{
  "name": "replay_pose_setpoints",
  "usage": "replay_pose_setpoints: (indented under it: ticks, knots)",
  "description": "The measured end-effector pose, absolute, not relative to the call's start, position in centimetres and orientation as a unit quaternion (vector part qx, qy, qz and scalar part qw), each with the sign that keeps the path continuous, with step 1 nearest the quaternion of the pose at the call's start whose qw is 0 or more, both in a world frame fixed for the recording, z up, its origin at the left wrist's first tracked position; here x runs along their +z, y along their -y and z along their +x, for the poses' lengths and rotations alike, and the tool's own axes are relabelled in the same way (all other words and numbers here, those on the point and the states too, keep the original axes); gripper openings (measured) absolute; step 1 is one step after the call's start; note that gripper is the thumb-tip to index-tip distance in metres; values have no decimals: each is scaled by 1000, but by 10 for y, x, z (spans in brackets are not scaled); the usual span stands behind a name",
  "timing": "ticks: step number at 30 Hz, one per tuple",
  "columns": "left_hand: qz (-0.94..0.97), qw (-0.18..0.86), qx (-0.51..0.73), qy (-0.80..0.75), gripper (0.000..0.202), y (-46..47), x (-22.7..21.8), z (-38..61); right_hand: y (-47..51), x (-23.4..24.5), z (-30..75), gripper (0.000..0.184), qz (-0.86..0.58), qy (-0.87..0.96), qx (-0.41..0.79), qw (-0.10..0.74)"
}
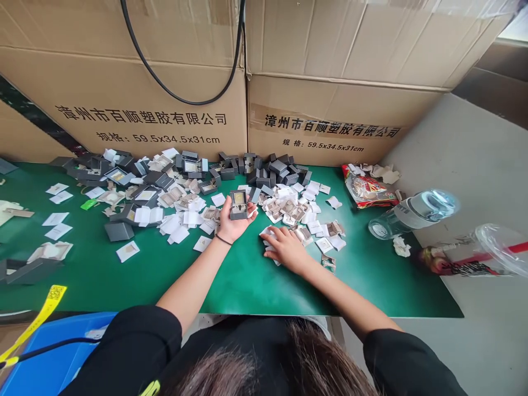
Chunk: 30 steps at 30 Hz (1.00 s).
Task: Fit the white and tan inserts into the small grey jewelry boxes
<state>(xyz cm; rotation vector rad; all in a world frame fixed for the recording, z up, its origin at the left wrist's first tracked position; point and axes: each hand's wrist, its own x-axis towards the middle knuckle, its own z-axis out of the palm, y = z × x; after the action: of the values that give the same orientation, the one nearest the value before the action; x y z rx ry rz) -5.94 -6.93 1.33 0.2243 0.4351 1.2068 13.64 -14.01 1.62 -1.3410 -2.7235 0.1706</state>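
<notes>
Near the middle of the table, my left hand (233, 226) holds a small dark grey box (238, 204) upright in its palm, with thumb and fingers around its sides. The box's front shows a pale panel and some dark detail too small to make out. To the right, my right hand (287, 250) lies palm down over white paper pieces (267, 231), its fingers apart and their tips touching the paper. What is under that palm is hidden. Just behind it spreads a heap of folded paper inserts and white cards (284, 206).
Dark grey boxes (278, 170) are piled along the back, against large cardboard cartons (165, 99). More boxes and cards (127, 251) lie at the left. A red snack bag (367, 190), a clear bottle (412, 212) and a plastic cup (474, 253) line the right. A black cable (181, 99) hangs above.
</notes>
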Motion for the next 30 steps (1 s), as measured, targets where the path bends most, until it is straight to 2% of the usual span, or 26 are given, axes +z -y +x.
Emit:
replay_pose_setpoints:
  ticks: [6, 9, 13, 18, 23, 30]
  knots:
    - [94, 800, 566, -175, 51, 69, 16, -65, 91, 31, 138, 37, -548, 811, 174, 109]
    - [122, 812, 544, -174, 50, 71, 17, -61, 86, 23, 139, 25, -559, 805, 162, 113]
    - [167, 836, 488, -190, 50, 75, 16, -52, 89, 15, 136, 21, -547, 820, 129, 110]
    - [206, 824, 455, -266, 48, 75, 14, -42, 88, 11, 139, 13, -509, 839, 126, 145]
    - [227, 802, 467, -296, 46, 77, 15, -37, 87, 6, 145, 7, -500, 815, 132, 263]
    - [244, 794, 486, -272, 48, 79, 13, -37, 87, 6, 144, 15, -548, 683, 260, 406]
